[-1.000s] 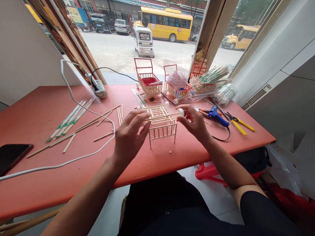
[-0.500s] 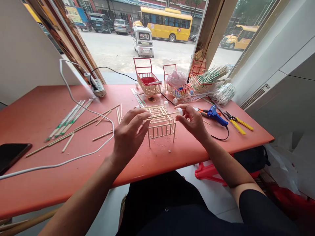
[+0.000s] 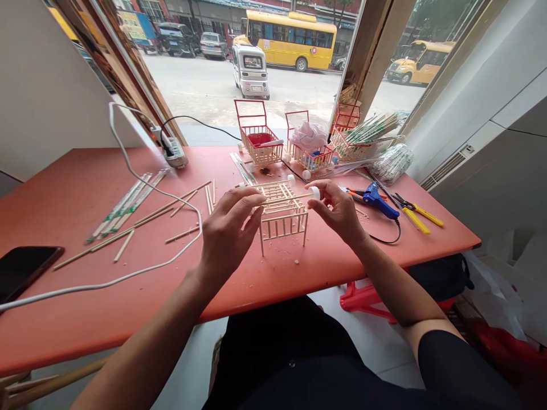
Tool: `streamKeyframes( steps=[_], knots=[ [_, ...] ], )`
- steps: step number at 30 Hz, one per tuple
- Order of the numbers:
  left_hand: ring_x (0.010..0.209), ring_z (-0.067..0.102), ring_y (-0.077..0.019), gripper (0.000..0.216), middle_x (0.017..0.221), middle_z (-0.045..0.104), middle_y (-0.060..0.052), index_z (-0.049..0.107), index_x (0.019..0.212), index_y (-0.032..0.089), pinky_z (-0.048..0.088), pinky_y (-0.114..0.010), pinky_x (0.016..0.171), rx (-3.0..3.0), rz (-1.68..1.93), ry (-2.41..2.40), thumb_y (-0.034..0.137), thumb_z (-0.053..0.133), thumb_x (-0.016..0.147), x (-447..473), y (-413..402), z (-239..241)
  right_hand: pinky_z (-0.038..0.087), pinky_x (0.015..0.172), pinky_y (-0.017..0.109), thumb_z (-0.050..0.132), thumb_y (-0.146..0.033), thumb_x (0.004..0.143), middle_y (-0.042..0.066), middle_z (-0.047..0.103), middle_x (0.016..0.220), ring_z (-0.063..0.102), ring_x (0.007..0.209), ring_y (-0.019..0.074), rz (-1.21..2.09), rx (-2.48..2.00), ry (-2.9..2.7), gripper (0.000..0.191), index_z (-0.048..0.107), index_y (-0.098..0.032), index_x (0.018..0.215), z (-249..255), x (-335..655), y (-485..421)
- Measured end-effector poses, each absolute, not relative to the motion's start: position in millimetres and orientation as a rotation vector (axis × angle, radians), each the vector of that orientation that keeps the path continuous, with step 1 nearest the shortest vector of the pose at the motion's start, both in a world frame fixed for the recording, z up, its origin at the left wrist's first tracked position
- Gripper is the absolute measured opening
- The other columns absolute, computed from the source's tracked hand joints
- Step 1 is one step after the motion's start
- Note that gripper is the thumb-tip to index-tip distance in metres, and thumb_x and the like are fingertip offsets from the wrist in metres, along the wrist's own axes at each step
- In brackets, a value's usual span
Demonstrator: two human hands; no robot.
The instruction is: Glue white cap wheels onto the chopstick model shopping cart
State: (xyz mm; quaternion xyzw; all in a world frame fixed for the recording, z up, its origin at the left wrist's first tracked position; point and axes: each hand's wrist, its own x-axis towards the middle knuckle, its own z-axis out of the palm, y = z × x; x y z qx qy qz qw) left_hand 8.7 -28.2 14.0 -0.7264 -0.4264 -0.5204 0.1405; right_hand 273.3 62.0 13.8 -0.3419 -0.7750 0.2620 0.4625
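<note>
The wooden stick cart frame stands on the orange table between your hands. At its 9 o'clock your left hand pinches one end of the axle stick; at 2 o'clock your right hand grips the white wheel.
</note>
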Motion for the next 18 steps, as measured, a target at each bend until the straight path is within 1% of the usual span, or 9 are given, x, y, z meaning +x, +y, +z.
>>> streamKeyframes(
  steps=[3, 7, 14, 18],
  knots=[
    [0.115, 0.083, -0.0199, 0.019, 0.121, 0.084, -0.006, 0.076, 0.119, 0.025, 0.066, -0.03, 0.105, -2.074, -1.494, -1.195, 0.01, 0.072, 0.109, 9.1, -26.7, 12.5, 0.042, 0.059, 0.025, 0.081, -0.079, 0.098, -0.003, 0.06, 0.082, 0.05, 0.068, 0.0123, 0.644, -0.811, -1.899, 0.062, 0.079, -0.022, 0.122, 12.6, 273.0, 63.1],
    [0.116, 0.084, -0.0209, 0.022, 0.122, 0.084, -0.007, 0.075, 0.122, 0.024, 0.066, -0.03, 0.106, -2.064, -1.486, -1.202, 0.008, 0.073, 0.107, 9.6, -26.6, 13.5, 0.041, 0.058, 0.025, 0.082, -0.079, 0.097, -0.004, 0.059, 0.08, 0.049, 0.066, 0.0121, 0.64, -0.788, -1.888, 0.061, 0.08, -0.022, 0.12, 11.9, 272.6, 64.6],
    [0.112, 0.084, -0.0205, 0.019, 0.118, 0.084, -0.007, 0.076, 0.116, 0.022, 0.067, -0.03, 0.1, -2.074, -1.464, -1.182, 0.006, 0.074, 0.107, 10.3, -27.1, 16.6, 0.041, 0.057, 0.025, 0.083, -0.078, 0.096, -0.004, 0.058, 0.079, 0.049, 0.066, 0.012, 0.639, -0.792, -1.889, 0.06, 0.08, -0.023, 0.119, 12.3, 272.5, 64.1],
    [0.111, 0.084, -0.0204, 0.017, 0.117, 0.084, -0.007, 0.076, 0.115, 0.022, 0.068, -0.03, 0.1, -2.074, -1.464, -1.174, 0.006, 0.074, 0.107, 10.2, -27.0, 16.5, 0.041, 0.058, 0.024, 0.082, -0.079, 0.097, -0.004, 0.058, 0.08, 0.05, 0.067, 0.0119, 0.649, -0.777, -1.89, 0.061, 0.079, -0.023, 0.12, 12.0, 272.6, 64.0]
  ],
)
